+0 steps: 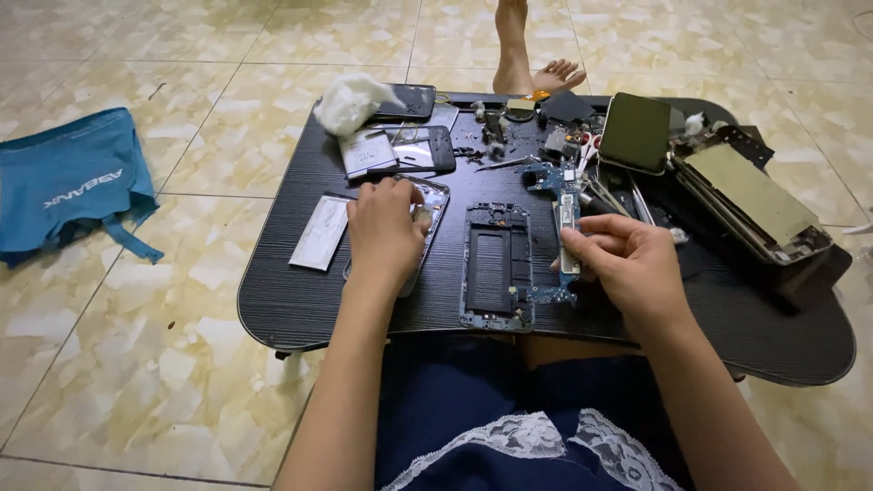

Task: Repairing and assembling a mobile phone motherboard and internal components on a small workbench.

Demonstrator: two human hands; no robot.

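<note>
Head camera, looking steeply down, close.

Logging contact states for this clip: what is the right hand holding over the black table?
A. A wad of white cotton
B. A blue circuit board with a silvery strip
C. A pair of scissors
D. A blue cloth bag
B: the right hand pinches the blue circuit board just right of the open phone frame, while the left hand rests on another phone shell.

phone frame (496, 265): surface front-middle, btwn hands
circuit board (561, 211): just right of frame
cotton wad (350, 100): back-left corner
tablet (755, 202): right edge
cloth bag (71, 178): floor, left of surface (300, 300)
</note>
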